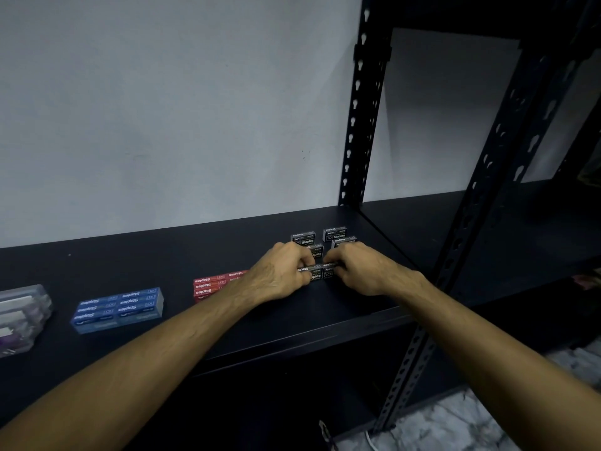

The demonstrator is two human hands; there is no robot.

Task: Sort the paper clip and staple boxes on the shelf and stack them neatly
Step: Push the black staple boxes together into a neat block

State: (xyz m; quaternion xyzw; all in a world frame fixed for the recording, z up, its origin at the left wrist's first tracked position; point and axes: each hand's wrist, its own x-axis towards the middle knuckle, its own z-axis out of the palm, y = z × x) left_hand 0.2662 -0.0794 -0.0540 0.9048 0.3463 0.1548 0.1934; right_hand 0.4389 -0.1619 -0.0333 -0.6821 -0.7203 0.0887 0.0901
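Several black staple boxes lie on the dark shelf [227, 323] at the right. My left hand [282, 271] grips one black staple box [314, 274] at its left end. My right hand [359, 266] grips the black staple box [329, 271] beside it; the two boxes touch side by side. Behind my hands stand more black staple boxes [335, 234], partly hidden by my fingers. A stack of red staple boxes [211, 284] lies left of my left hand. A neat block of blue staple boxes [118, 309] sits further left.
Clear plastic boxes [21, 317] with purple and pale contents are stacked at the far left edge. A black perforated upright [357, 125] stands behind the boxes, another [487, 196] to the right. A pale wall backs the shelf. A marble-patterned floor [455, 424] shows below.
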